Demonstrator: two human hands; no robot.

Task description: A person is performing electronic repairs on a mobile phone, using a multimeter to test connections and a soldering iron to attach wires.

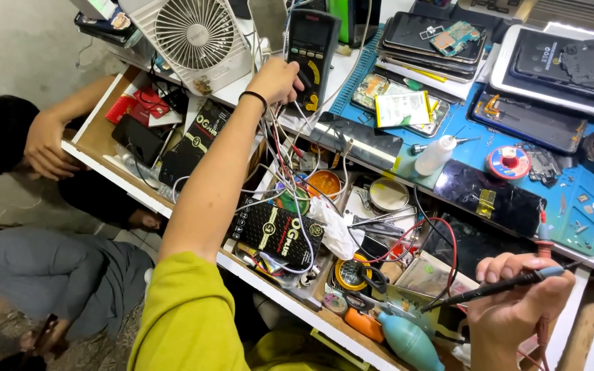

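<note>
Left hand [274, 79] reached up, fingers clenched on dial of black multimeter [311, 51], meter standing upright directly under grip, beside white fan [194, 34]. Right hand [517, 312] low, grasping black probe [496, 287] pen-fashion; probe tip stuck out left of grip over open drawer [290, 288] full of tools. Red lead [441, 240] looped just left of that grip. Blue mat [586, 199] lay on tabletop above right grip. Another person's hand [46, 148] rested on far drawer edge

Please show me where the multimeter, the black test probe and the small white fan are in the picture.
multimeter [313, 51]: head view, on its dark front below the screen.
black test probe [500, 286]: head view, on the shaft held by the right hand [517, 316].
small white fan [194, 33]: head view, on the round grille.
</note>
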